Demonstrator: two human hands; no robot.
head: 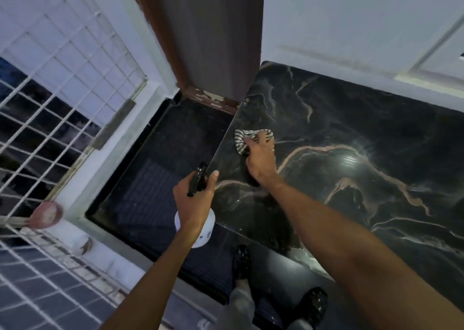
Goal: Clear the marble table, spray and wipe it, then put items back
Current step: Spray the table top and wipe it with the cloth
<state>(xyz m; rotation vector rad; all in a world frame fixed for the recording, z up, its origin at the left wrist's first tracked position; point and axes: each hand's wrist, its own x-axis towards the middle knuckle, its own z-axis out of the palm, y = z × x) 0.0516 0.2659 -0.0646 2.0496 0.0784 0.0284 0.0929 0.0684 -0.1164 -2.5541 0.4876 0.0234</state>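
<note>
The black marble table (364, 128) with tan veins fills the right half of the view. My right hand (259, 159) presses a striped grey-and-white cloth (242, 138) flat on the top, close to its left edge. My left hand (194, 201) holds a white spray bottle (204, 231) with a black trigger head (198, 179), upright and just off the table's near left corner, nozzle towards the top.
A brown wooden door frame (211, 40) meets the table's far left corner. Left of the table lies a dark floor mat (155, 179), then a white grille (50, 103). My feet in dark shoes (242, 262) stand below the table's front edge.
</note>
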